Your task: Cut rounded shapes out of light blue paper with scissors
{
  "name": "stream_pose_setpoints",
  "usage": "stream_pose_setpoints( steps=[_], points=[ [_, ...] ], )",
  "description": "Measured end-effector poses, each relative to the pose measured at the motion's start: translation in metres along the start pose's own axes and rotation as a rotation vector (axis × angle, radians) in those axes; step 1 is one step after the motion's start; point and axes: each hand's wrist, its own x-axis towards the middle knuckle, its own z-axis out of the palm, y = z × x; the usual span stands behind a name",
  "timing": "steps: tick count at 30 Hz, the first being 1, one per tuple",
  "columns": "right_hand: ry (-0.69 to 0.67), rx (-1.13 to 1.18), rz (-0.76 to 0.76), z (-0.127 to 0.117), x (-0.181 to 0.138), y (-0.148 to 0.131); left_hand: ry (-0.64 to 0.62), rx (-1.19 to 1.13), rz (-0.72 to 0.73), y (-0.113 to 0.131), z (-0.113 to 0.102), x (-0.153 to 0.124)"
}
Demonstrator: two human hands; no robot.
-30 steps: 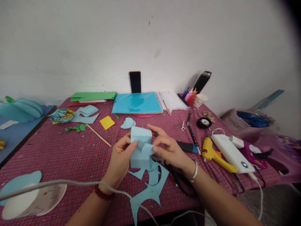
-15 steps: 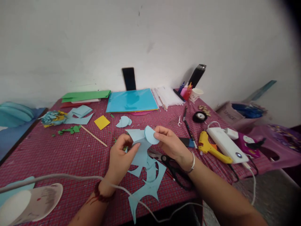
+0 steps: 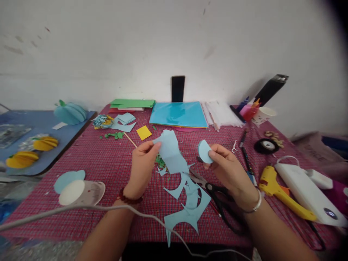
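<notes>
My left hand pinches the top left corner of a light blue piece of paper, which hangs over the table. In my right hand is a folded light blue paper half-circle, gripped between thumb and fingers, apart from the other paper. Between my hands lie curved light blue paper offcuts. Black-handled scissors rest right of the offcuts, partly under my right hand and wrist. Tiny green scraps show beside the hanging paper.
A white cable crosses in front of my forearms. At right sit a yellow glue gun, a white power bank and a tape roll. A paper cup lies at left. A phone leans on the wall behind blue sheets.
My hands have moved apart, separating the half-circle from the larger paper. The view has swung left, bringing yellow and blue paper pumpkins on the side table into sight.
</notes>
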Motion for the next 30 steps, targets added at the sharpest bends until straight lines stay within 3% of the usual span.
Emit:
stream_pose_setpoints(
  steps=[3, 7, 12, 17, 21, 26, 28, 30],
  points=[
    [-0.03, 0.031, 0.044, 0.001, -0.001, 0.003, 0.065, -0.123, -0.04, -0.001, -0.005, 0.007],
    [-0.1, 0.134, 0.132, 0.004, -0.003, 0.005, 0.012, -0.177, 0.027, -0.006, -0.003, 0.004],
    [-0.173, 0.313, 0.18, 0.004, -0.001, 0.005, -0.193, 0.164, 0.236, -0.011, 0.006, -0.012],
    [-0.121, 0.337, 0.079, -0.002, 0.007, 0.009, -0.436, 0.271, 0.266, -0.014, 0.011, -0.016],
    [-0.032, 0.214, 0.024, -0.006, 0.013, 0.011, -0.516, 0.31, 0.158, -0.019, 0.018, -0.017],
    [0.028, -0.051, -0.09, -0.004, 0.015, 0.011, -0.358, -0.058, -0.21, -0.025, 0.027, -0.022],
    [0.028, -0.103, -0.097, -0.003, 0.014, 0.01, -0.421, -0.209, -0.296, -0.025, 0.026, -0.022],
    [0.024, -0.1, -0.07, -0.002, 0.013, 0.011, -0.498, -0.2, -0.26, -0.024, 0.024, -0.021]
  ],
)
